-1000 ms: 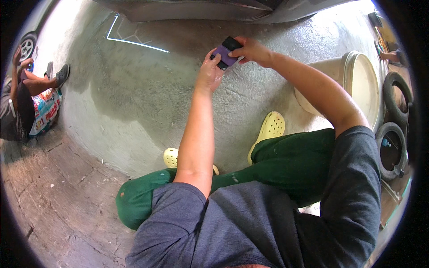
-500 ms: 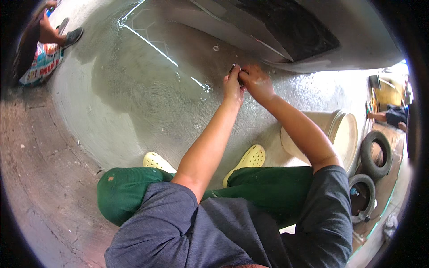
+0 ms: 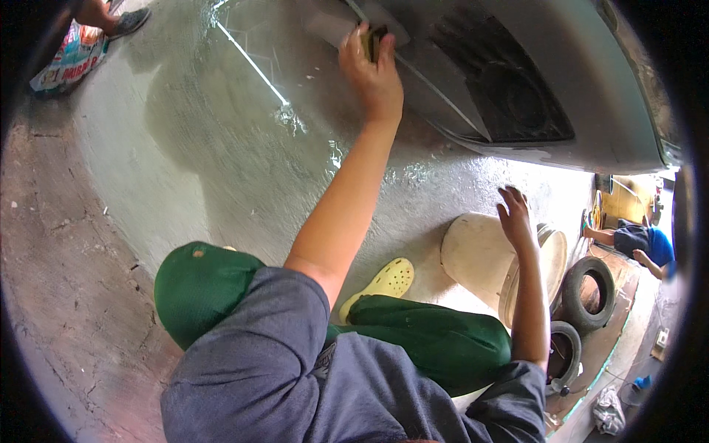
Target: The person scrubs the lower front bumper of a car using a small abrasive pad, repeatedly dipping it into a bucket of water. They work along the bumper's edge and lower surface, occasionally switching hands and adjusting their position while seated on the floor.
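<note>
Up at the grey car bumper [image 3: 607, 96], my left hand [image 3: 373, 83] grips a small pad [image 3: 371, 46], dark with a yellowish-brown side. The pad is at the bumper's lower edge and seems to touch it; its exact kind is hard to make out. A black grille opening [image 3: 509, 88] lies to the right of that hand. My right hand [image 3: 517, 215] holds nothing, its fingers apart, above a big off-white bucket [image 3: 473, 255] by my right knee.
Wet concrete floor [image 3: 244, 155] spreads under the bumper. Two tyres [image 3: 607, 295] stand at the right. A printed bag [image 3: 77, 59] and another person's foot [image 3: 127, 23] are at the far left. Another person [image 3: 642, 240] is at the far right.
My hands were together around a small dark thing; now they are apart. The left has moved up to the bumper with the pad, and the right has come back empty toward the bucket.
</note>
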Tool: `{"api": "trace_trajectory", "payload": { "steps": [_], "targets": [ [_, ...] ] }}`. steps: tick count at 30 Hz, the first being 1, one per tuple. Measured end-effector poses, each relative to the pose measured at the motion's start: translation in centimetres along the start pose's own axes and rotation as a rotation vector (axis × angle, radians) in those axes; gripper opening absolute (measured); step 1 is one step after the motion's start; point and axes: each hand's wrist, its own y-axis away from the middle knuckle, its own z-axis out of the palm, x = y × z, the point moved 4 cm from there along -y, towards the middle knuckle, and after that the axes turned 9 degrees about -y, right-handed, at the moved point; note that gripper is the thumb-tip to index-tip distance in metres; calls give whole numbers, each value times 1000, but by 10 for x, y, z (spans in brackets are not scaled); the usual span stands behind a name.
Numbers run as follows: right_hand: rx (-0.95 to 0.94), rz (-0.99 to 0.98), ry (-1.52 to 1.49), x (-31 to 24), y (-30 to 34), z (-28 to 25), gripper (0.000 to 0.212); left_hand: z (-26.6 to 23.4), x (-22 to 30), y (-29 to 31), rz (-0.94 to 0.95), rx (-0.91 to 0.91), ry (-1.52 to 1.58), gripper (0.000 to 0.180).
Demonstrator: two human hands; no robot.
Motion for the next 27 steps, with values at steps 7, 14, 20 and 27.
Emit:
{"api": "trace_trajectory", "payload": {
  "steps": [7, 14, 20, 27],
  "targets": [
    [-28, 204, -58, 21, 26, 15, 46, 44, -2, 20, 177, 203, -144, 41],
    [-73, 308, -116, 35, 26, 16, 48, 42, 15, 3, 218, 258, -139, 29],
    [-138, 307, -97, 26, 22, 17, 46, 41, 17, 31, 254, 165, -153, 27],
    [-143, 363, -96, 22, 27, 11, 46, 39, 25, -16, 105, 163, 143, 34]
  ]
}}
